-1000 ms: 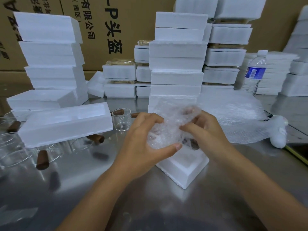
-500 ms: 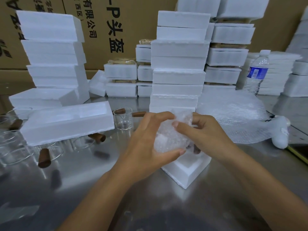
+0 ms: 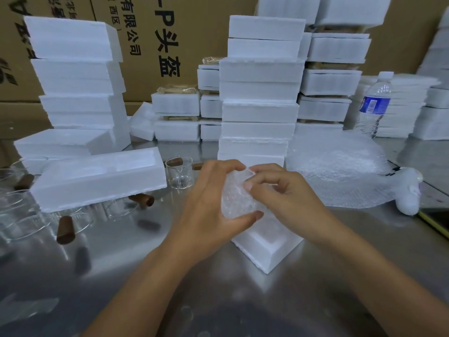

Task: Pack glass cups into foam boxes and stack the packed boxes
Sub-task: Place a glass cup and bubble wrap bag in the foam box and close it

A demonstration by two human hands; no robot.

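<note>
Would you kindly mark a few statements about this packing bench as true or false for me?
1. The left hand and the right hand both grip the bubble-wrapped bundle. True.
2. The water bottle lies on its side. False: it stands upright at the back right.
3. The glass beaker stands upright beside the long foam box. True.
4. The small foam box below the bundle has its lid on. False: its top is open.
</note>
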